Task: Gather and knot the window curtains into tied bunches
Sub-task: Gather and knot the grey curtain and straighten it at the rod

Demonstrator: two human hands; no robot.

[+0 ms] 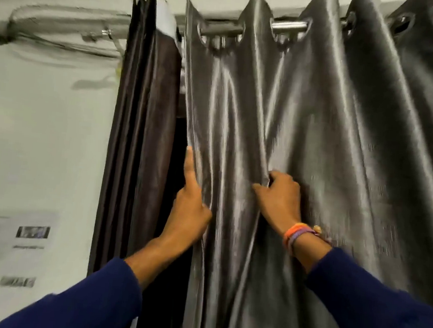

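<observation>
While the head view is motion-blurred, the layout reads fine: a shiny grey satin eyelet curtain (317, 136) hangs from a polished metal curtain rod (289, 27) running across 12 to 1 o'clock, its folds spread over the centre and the whole right side of the frame. At 10 to 11 o'clock, just left of it, a dark brown glossy curtain (139, 131) hangs already bunched into narrow vertical pleats, with a dark gap between the two panels. Left hand (190, 211), in a dark blue sleeve (88, 304), sits at the grey curtain's left edge near centre frame: index finger straight, pointing to 12 along the hem, thumb on the front of the fabric, the other fingers hidden behind the cloth, so it appears to be holding that edge; how tightly, cannot tell. Right hand (280, 198), at 3 o'clock from the left one and apart from it, has fingers curled into a fold of the grey curtain, gripping a vertical pleat. Orange and purple thread wristbands (296, 236) sit on the right wrist. A pale grey wall (34, 135) fills 9 o'clock, with blurred printed paper sheets (31, 234) at 8 o'clock and a wall-mounted conduit with cables (60, 22) at 10 to 11 o'clock.
</observation>
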